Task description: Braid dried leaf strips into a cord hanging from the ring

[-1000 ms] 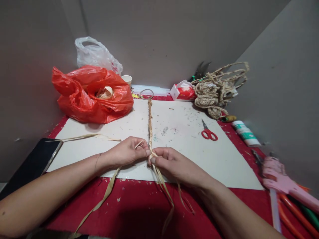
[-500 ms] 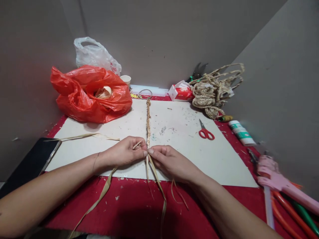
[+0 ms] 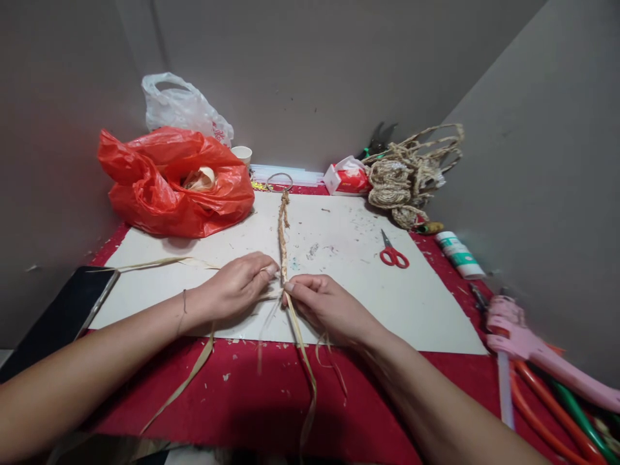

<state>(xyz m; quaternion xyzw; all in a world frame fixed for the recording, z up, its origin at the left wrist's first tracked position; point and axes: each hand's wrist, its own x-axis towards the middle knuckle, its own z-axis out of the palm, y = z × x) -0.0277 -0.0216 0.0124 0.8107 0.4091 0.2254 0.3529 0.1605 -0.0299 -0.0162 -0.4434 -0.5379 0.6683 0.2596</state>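
A braid of dry plant fibre [image 3: 283, 242] runs down the white board [image 3: 349, 258], its far end tied to a thin metal-looking ring [image 3: 279, 183]. At its lower end my right hand [image 3: 327, 303] is closed, pinching the braid between thumb and fingers. Loose pale strands [image 3: 303, 352] hang from there over the red cloth. Just left of the braid, my left hand [image 3: 242, 281] is closed on some flat fibre strands, partly hidden under the fingers. One long strand [image 3: 196, 371] trails below the left wrist.
An open red plastic bag [image 3: 174, 187] stands back left, a phone [image 3: 61, 316] near the left edge. Red-handled scissors [image 3: 394, 257] lie right of the braid. Coiled rope [image 3: 397, 177], a tissue pack [image 3: 346, 177], a white-green roll [image 3: 460, 256] and a pink glue gun [image 3: 537, 349] line the right.
My left hand has moved slightly left and up, away from the right thumb, drawing strands leftward. My right hand keeps its pinch at the braid's end. The view has shifted slightly.
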